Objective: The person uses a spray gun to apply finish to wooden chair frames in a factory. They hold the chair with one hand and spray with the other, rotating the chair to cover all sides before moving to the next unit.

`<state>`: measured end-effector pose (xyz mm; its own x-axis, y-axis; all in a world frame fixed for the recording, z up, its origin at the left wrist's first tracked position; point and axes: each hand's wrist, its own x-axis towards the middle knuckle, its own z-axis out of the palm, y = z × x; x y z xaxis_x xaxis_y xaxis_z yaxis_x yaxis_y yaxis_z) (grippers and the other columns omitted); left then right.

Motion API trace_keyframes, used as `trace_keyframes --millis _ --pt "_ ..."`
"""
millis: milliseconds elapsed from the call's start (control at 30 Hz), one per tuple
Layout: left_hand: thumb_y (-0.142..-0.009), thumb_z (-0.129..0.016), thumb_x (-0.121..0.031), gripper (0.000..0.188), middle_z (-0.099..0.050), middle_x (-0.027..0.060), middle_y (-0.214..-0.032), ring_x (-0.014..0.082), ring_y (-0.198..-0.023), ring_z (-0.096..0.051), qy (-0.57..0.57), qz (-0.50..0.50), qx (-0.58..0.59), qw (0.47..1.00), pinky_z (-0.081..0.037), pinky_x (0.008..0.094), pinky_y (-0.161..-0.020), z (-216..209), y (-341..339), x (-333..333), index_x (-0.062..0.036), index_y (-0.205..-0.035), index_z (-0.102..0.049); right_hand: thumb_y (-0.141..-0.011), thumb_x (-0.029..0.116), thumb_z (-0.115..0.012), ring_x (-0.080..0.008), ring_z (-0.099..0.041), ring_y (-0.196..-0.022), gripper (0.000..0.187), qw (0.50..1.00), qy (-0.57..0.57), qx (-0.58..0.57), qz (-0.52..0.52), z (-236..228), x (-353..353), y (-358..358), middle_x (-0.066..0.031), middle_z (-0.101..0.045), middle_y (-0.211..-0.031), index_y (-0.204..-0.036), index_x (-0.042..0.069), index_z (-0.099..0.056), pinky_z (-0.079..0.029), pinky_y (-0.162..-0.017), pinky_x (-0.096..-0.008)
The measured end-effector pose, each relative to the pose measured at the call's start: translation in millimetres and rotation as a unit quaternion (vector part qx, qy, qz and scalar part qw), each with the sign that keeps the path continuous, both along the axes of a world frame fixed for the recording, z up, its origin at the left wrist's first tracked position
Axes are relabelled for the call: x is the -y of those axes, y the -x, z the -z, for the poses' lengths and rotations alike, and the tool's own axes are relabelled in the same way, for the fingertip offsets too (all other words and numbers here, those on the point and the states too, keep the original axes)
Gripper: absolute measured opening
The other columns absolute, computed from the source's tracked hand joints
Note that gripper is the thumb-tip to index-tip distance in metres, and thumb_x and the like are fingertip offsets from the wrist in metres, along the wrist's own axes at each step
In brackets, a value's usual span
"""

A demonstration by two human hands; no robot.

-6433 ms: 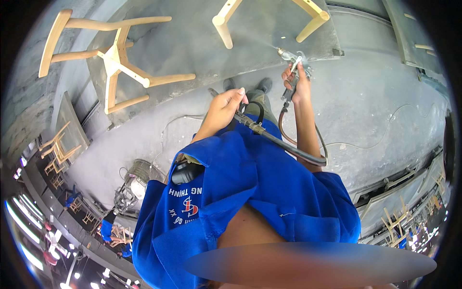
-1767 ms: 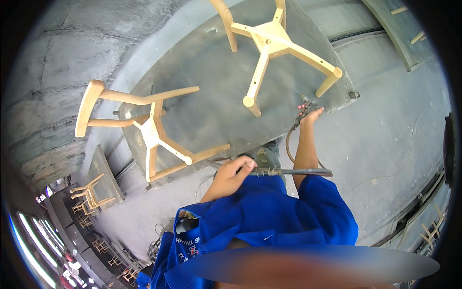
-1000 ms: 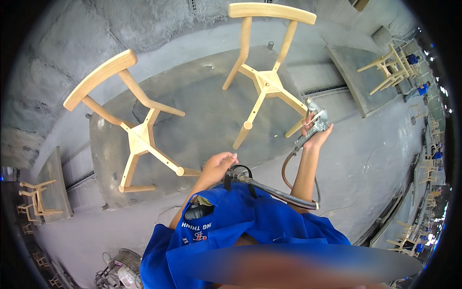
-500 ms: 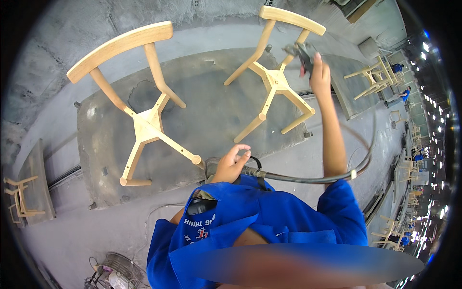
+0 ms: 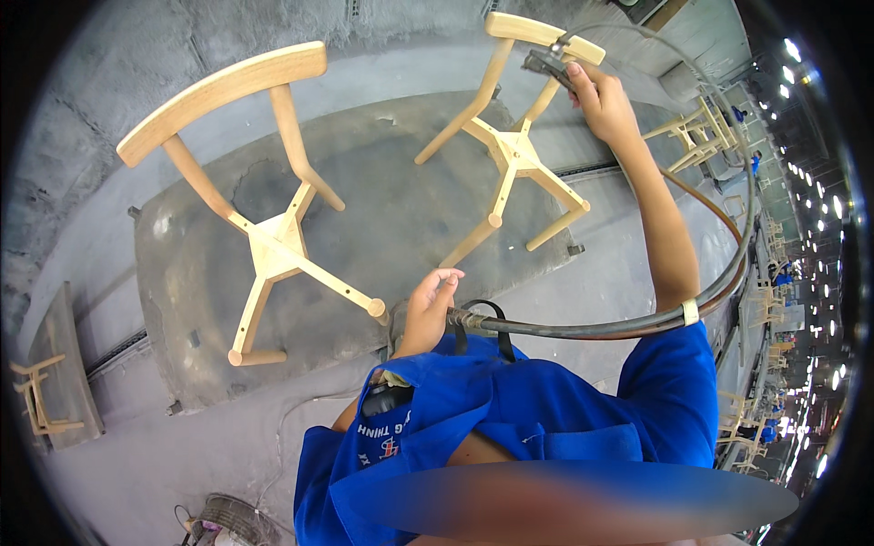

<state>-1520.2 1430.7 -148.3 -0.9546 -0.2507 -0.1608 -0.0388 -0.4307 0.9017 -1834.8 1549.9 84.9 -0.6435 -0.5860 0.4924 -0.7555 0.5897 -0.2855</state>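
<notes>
Overhead, the right hand (image 5: pixel 603 102) reaches far out from the body, arm nearly straight, and its fingers are wrapped round the grip of a small dark metal spray gun (image 5: pixel 548 64). The gun's nozzle end lies just beyond the fingertips, to their left, right beside the curved backrest of the farther pale wooden chair frame (image 5: pixel 516 146); whether it touches the wood cannot be told. That chair frame lies overturned on a grey, stained rectangular work platform (image 5: pixel 382 227), its legs splaying out from a central hub.

A thick dark rubber hose (image 5: pixel 637 320) runs from the gun, loops wide round the right side past the elbow, and comes back across the front of the body to the left hand (image 5: pixel 428 309). The left hand is closed loosely about the hose near a metal fitting, fingers curled and the thumb on top, close to the chest. A thin black strap loop (image 5: pixel 481 328) hangs beside the fitting.

A second pale wooden chair frame (image 5: pixel 264 209), also overturned, lies on the left half of the same platform, well apart from both hands; the end of one of its legs points toward the left hand. The person wears a bright blue short-sleeved work shirt (image 5: pixel 546 419). More unfinished chair frames (image 5: pixel 706 132) stand in the background to the right.
</notes>
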Motion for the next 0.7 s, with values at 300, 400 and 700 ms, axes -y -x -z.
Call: trace_keyframes --millis 300,400,700 --pt "-0.107 -0.049 -0.032 0.034 -0.039 -0.0086 -0.064 0.0018 -0.057 -0.032 0.0 -0.025 -0.003 1.0 -0.024 0.0228 -0.052 -18.0 61.0 -56.2 -0.0032 -0.115 -0.065 -0.097 0.071 -0.039 -0.017 -0.051 -0.043 0.077 0.963 0.226 0.107 0.101 -50.4 -67.1 141.9 -0.0076 -0.057 -0.058 -0.075 0.0 -0.062 -0.038 -0.039 -0.033" --pt "-0.108 -0.047 -0.033 0.036 -0.039 -0.0082 -0.063 0.0018 -0.056 -0.032 0.009 -0.035 0.0 0.999 -0.023 0.0227 -0.052 -23.7 86.2 -80.3 -0.003 -0.115 -0.065 -0.098 0.07 -0.039 -0.0188 -0.052 -0.045 0.075 0.952 0.289 0.02 0.1 -51.8 -119.3 181.6 -0.0098 -0.057 -0.059 -0.085 0.001 -0.064 -0.038 -0.037 -0.0335" --pt "-0.108 -0.047 -0.034 0.036 -0.041 -0.0073 -0.063 0.0023 -0.057 -0.034 0.037 -0.013 0.04 0.998 -0.024 0.0233 -0.052 -24.6 138.5 -146.7 -0.0035 -0.113 -0.067 -0.098 0.069 -0.039 -0.0162 -0.067 -0.058 0.072 0.906 0.345 0.116 0.218 -11.8 -289.3 247.9 -0.0064 -0.066 -0.069 -0.089 0.003 -0.066 -0.038 -0.04 -0.0257"
